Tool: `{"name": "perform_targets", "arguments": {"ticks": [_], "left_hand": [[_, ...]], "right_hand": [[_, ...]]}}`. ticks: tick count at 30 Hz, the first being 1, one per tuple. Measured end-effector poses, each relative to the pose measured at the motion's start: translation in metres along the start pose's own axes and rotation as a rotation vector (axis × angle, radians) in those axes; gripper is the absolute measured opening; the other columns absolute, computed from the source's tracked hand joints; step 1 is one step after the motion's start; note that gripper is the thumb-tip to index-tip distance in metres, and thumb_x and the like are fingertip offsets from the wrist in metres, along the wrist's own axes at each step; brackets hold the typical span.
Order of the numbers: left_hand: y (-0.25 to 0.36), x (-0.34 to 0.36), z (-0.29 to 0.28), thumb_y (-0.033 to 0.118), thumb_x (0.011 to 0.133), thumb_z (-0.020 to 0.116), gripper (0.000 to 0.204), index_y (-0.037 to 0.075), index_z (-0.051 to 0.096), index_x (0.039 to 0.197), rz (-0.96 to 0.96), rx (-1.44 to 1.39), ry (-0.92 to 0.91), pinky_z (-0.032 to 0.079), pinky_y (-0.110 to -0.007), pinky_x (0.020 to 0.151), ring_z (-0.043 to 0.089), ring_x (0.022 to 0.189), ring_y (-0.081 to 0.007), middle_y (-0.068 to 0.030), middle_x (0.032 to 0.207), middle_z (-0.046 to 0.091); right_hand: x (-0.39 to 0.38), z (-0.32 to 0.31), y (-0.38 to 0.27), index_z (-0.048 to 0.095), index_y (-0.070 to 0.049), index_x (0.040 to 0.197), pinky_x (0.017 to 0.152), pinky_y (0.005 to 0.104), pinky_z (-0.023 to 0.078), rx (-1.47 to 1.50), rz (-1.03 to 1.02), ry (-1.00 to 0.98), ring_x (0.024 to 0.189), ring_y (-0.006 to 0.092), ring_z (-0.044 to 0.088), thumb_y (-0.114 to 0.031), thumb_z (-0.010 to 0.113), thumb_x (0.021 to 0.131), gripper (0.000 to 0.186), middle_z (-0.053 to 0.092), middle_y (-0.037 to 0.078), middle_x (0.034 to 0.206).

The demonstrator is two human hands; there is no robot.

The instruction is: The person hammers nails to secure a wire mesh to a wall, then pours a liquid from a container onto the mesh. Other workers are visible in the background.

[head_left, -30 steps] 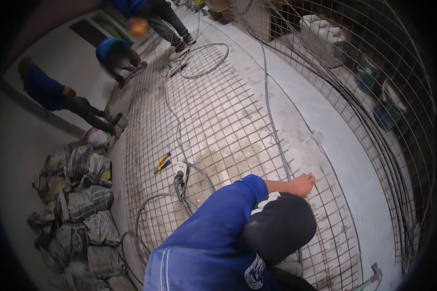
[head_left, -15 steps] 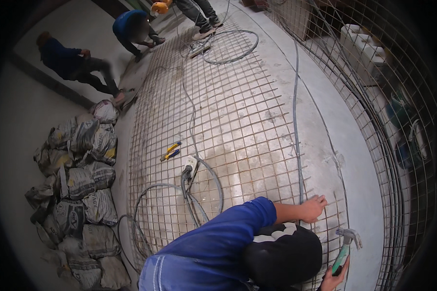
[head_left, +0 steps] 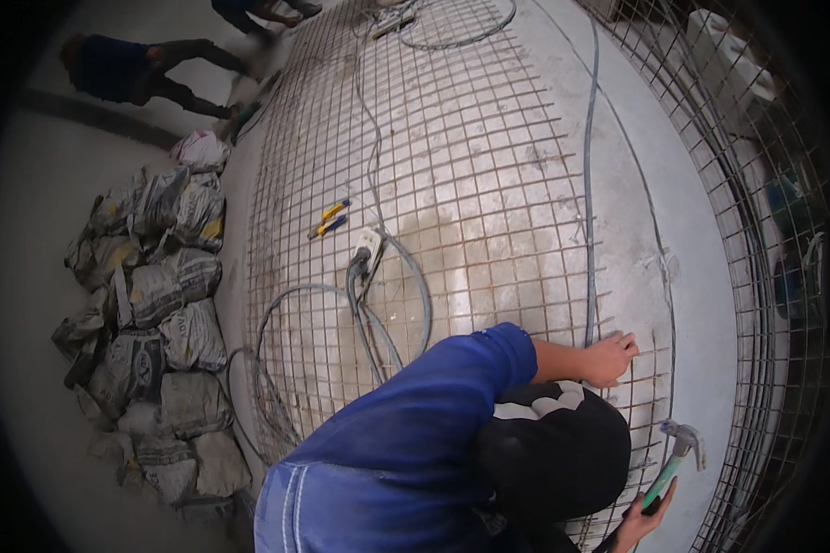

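Observation:
Neither of my hands is in view. Just below me a co-worker in a blue shirt (head_left: 369, 442) and dark head covering (head_left: 544, 461) bends over a rusty steel mesh (head_left: 470, 258) lying on concrete. One of their hands (head_left: 607, 359) rests on the mesh near its right edge; the other (head_left: 641, 521) holds a claw hammer with a green handle (head_left: 662, 481). Left of their arm lie a pale power strip (head_left: 367, 251) with plugs, looped grey cables (head_left: 426, 304) and yellow-and-blue pliers (head_left: 330, 217).
Stacked sacks (head_left: 189, 336) line the left. Two other workers (head_left: 111, 69) (head_left: 249, 18) are at the upper left. A long cable (head_left: 592, 138) runs along the right side, where more mesh (head_left: 710, 166) stands before white containers (head_left: 729, 55) and dark green buckets (head_left: 788, 203).
The co-worker's hammer has come up from the lower right edge, with the hand holding it now visible. My view has shifted, so the far workers sit higher and are partly cut off.

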State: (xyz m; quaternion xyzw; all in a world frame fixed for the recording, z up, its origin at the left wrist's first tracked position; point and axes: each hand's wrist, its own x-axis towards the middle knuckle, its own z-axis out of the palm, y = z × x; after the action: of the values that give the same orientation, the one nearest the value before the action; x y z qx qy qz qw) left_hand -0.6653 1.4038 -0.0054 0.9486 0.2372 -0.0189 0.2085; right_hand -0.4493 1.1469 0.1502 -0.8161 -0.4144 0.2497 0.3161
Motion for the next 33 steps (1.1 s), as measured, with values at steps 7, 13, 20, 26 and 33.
{"name": "perform_targets", "arguments": {"ticks": [7,13,20,26,33], "left_hand": [[-0.003,0.000,-0.034,0.039,0.079,0.070,0.071,-0.005,0.050,0.131,-0.048,-0.196,-0.205,0.027,-0.052,0.111,0.030,0.138,-0.0386,-0.0235,0.137,0.042],[0.003,-0.060,-0.120,0.026,0.080,0.066,0.062,0.006,0.049,0.136,-0.409,-0.545,-0.123,0.040,-0.047,0.105,0.047,0.125,-0.0402,-0.0240,0.131,0.049],[0.043,-0.262,-0.230,0.029,0.081,0.060,0.044,0.004,0.062,0.117,-0.924,-0.479,-0.293,0.048,-0.049,0.092,0.060,0.109,-0.0390,-0.0222,0.115,0.064],[0.161,-0.447,-0.336,0.030,0.082,0.057,0.050,0.009,0.060,0.126,-1.131,-0.461,-0.460,0.047,-0.047,0.097,0.059,0.113,-0.0382,-0.0209,0.120,0.063],[0.331,-0.598,-0.417,0.024,0.076,0.058,0.048,0.007,0.064,0.121,-1.242,-0.506,-0.722,0.048,-0.047,0.095,0.059,0.113,-0.0387,-0.0223,0.120,0.063]], "right_hand": [[0.043,-0.073,-0.007,0.041,-0.003,0.145,0.050,0.0270,0.027,0.035,0.088,-0.139,0.057,0.0085,0.035,-0.013,0.060,0.085,0.064,0.040,-0.003,0.069],[0.031,-0.163,-0.051,0.048,-0.007,0.140,0.064,0.0356,0.049,-0.247,0.250,-0.278,0.068,0.0214,0.055,-0.018,0.065,0.087,0.057,0.061,0.012,0.083],[-0.048,-0.249,-0.097,0.043,-0.010,0.144,0.052,0.0340,0.043,-0.122,0.384,-0.296,0.056,0.0178,0.048,-0.010,0.064,0.083,0.065,0.054,0.007,0.072],[-0.148,-0.332,-0.148,0.039,-0.010,0.146,0.051,0.0354,0.045,-0.073,0.444,-0.342,0.058,0.0193,0.052,-0.011,0.064,0.084,0.067,0.057,0.010,0.072],[-0.252,-0.428,-0.222,0.038,-0.006,0.146,0.054,0.0375,0.047,-0.200,0.568,-0.422,0.059,0.0215,0.055,-0.017,0.063,0.088,0.064,0.061,0.014,0.078]]}}
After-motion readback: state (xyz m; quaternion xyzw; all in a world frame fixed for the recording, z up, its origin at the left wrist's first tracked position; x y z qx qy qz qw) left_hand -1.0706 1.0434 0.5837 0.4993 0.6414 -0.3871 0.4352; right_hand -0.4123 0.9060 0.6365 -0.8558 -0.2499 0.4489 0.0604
